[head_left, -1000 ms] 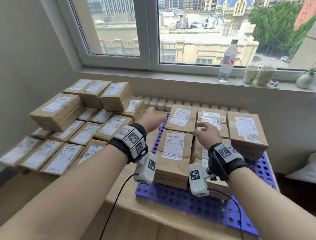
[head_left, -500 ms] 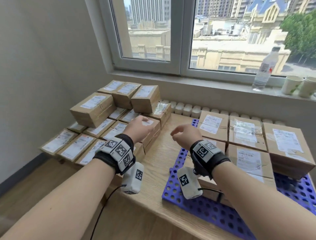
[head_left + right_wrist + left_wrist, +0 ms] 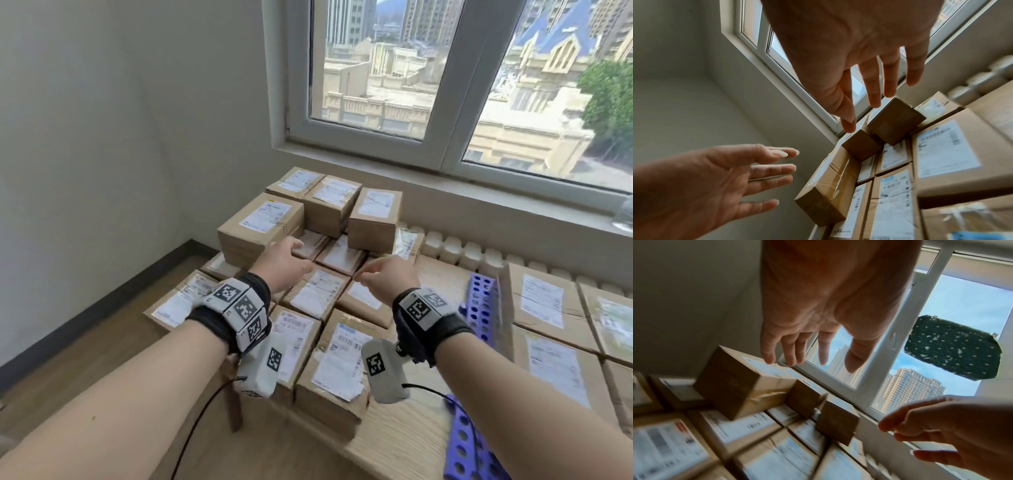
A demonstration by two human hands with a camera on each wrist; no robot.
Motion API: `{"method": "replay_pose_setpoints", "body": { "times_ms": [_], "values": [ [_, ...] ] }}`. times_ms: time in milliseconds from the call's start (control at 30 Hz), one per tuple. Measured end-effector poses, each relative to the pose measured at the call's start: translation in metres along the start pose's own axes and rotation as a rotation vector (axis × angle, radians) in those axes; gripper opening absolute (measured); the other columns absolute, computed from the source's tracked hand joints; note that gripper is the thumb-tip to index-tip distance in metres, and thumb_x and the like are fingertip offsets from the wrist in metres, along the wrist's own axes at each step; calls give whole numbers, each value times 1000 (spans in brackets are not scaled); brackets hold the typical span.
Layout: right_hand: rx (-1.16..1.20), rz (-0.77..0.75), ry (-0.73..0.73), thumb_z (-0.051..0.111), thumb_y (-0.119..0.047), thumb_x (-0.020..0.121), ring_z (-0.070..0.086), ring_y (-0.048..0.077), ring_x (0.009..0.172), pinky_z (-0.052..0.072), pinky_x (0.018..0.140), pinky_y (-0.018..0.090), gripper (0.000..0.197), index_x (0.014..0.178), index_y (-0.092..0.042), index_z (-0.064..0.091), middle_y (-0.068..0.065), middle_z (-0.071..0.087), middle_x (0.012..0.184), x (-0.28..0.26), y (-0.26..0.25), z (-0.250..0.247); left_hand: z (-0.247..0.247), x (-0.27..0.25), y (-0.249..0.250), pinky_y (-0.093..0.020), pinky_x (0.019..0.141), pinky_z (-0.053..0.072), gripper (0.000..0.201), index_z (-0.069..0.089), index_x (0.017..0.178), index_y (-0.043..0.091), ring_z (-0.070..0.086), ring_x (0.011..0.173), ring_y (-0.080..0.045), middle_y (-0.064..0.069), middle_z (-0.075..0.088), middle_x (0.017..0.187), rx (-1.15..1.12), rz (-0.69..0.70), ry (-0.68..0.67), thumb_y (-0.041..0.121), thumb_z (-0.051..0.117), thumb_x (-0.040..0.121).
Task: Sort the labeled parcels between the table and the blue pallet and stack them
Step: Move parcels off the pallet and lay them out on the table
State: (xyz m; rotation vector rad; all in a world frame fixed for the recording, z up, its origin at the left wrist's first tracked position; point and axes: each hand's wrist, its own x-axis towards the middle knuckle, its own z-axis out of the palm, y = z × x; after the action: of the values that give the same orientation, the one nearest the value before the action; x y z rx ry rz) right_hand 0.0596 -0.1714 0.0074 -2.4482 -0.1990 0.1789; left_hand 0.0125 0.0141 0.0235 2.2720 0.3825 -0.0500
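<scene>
Nearest to me, both forearms reach out over the counter [image 3: 404,442], each wrist strapped with a black band carrying printed marker tiles. Under them lies a flat layer of brown parcels [image 3: 337,363], white labels facing up, packed edge to edge.

My left hand [image 3: 281,262] hovers above that layer with its fingers [image 3: 768,352] straight and spread, grasping nothing — the tips are close to the near edge of the big box [image 3: 260,228] on the upper tier, though I cannot tell whether they touch it. My right hand [image 3: 387,275] hangs just beside it, a little to the right, over the labelled tops; from the right wrist view its fingers [image 3: 873,87] are loosely extended and empty too.

To my right, the blue pallet [image 3: 481,308] with its round holes sits on the counter, and more labelled parcels rest on it, side by side.

Farther back, three smaller boxes [image 3: 375,219] stand on the flat layer next to the big box. Behind everything is a white radiator [image 3: 455,248], then the window sill — and the window [image 3: 442,85] looking onto buildings.
</scene>
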Motion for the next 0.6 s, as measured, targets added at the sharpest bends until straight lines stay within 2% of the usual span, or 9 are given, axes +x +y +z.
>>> {"method": "replay_pose_setpoints", "body": {
  "times_ms": [67,200,267,333,433,533,600],
  "values": [
    [-4,-4,-23,61,-25,87,63,15,91,50,79,27,18,92,-20,78,-3,72,94,12,-16,14,-19,15,-18,-32,98,42,50,46,137,19,51,121,-22,-6,49,139,-3,-26,14,25,60,89],
    [26,2,-49,59,-22,86,65,18,89,55,83,32,19,88,-17,77,1,74,92,40,-41,37,-48,46,-40,-32,91,45,44,51,131,18,53,113,-21,-5,54,132,-50,-84,39,25,60,89],
    [11,-13,-55,56,-20,86,63,17,91,52,82,28,21,89,-18,77,-2,72,92,56,-49,46,-57,62,-47,-30,88,43,39,56,126,17,53,111,-22,-6,57,126,-61,-101,65,23,60,88],
    [8,-38,-62,55,-20,86,61,16,92,46,78,22,22,91,-20,76,-5,69,91,74,-56,54,-67,77,-52,-30,93,42,40,57,126,17,52,115,-22,-6,57,128,-56,-108,91,23,61,87],
    [17,-45,-95,54,-20,86,60,15,91,41,75,21,24,97,-18,75,-4,70,96,99,-69,63,-82,96,-56,-35,102,41,40,57,126,16,51,119,-23,-8,54,133,-38,-115,115,22,60,87],
    [55,-30,-131,53,-19,85,63,14,95,47,80,24,23,96,-23,73,-6,70,99,125,-82,74,-98,119,-62,-28,96,39,35,58,123,18,48,124,-19,-4,53,135,-24,-96,136,20,59,88],
    [96,-12,-133,54,-19,85,63,15,99,50,88,28,25,102,-23,71,-5,70,106,137,-90,81,-105,135,-66,-27,93,36,33,59,123,18,47,124,-17,-2,54,134,-27,-83,152,19,59,90]
  ]
}}
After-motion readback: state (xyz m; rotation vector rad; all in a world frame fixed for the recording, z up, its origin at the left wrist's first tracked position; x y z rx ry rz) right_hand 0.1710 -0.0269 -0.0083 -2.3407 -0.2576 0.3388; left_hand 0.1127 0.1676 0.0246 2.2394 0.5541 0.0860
